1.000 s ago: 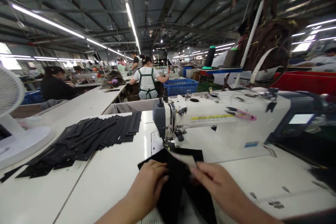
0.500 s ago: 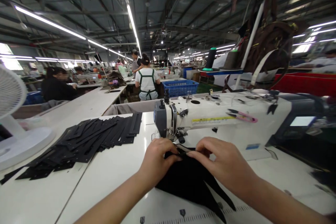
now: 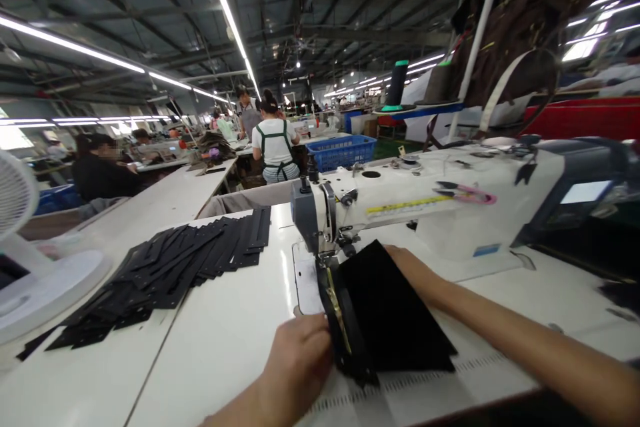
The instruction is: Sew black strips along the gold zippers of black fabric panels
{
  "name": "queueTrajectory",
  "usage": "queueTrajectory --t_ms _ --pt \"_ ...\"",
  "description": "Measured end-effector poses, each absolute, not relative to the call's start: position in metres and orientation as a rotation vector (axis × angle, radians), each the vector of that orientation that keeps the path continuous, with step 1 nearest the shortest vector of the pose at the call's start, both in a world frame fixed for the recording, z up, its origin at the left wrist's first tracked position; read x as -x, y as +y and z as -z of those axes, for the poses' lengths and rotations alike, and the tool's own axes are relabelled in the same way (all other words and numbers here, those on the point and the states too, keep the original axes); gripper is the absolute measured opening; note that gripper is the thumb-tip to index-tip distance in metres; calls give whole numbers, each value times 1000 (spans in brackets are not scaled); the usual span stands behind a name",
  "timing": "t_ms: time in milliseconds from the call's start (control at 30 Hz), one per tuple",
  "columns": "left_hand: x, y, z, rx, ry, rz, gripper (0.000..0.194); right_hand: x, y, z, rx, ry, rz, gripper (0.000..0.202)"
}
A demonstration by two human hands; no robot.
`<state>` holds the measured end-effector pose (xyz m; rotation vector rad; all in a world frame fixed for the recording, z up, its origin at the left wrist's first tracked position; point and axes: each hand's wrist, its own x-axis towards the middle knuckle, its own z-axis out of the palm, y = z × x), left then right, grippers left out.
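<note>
Left hand [image 3: 303,357]: fingers curled against zip strip [image 3: 341,323], closure unclear. Right hand [image 3: 411,268]: fingertips behind black panel [image 3: 393,317], spread unseen. Risk: uneven hand tension could skew strip beyond left fingertips.

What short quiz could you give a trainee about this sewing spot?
1. True or false: the pile of black pieces lies to the right of the sewing machine.
2. What colour are the handles of the snips on the machine? A) green B) pink C) white
3. Fill in: near the left hand, the dark piece carries a ____-coloured strip.

Key: 1 false; 2 B; 3 gold.
</note>
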<state>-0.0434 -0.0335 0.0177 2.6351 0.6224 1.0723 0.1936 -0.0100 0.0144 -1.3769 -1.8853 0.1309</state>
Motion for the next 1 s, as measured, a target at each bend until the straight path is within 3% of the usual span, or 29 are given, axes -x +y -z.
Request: queueTrajectory --t_ms 100,367,533,600,800,933,1000 --pt "53 -36 -4 -2763 387 -950 27 -215 -2 0 1295 -1910 -312 24" --pt "32 11 -12 -2882 853 -630 32 -220 1 11 1281 -1724 -712 40" --pt "24 14 -6 -2944 948 -661 29 -230 16 6 1376 -1591 -891 47" --pt "24 13 -7 -2920 979 -674 28 -231 22 7 1432 -1639 -841 51" --pt "24 11 -10 -2876 1008 -597 30 -233 23 0 1591 -1696 -525 20" --pt "25 12 -8 -2874 1007 -556 37 -228 21 -12 1739 -1651 -504 33" --pt "25 14 -7 -2884 985 -566 38 -221 23 -12 1861 -1756 -418 30"
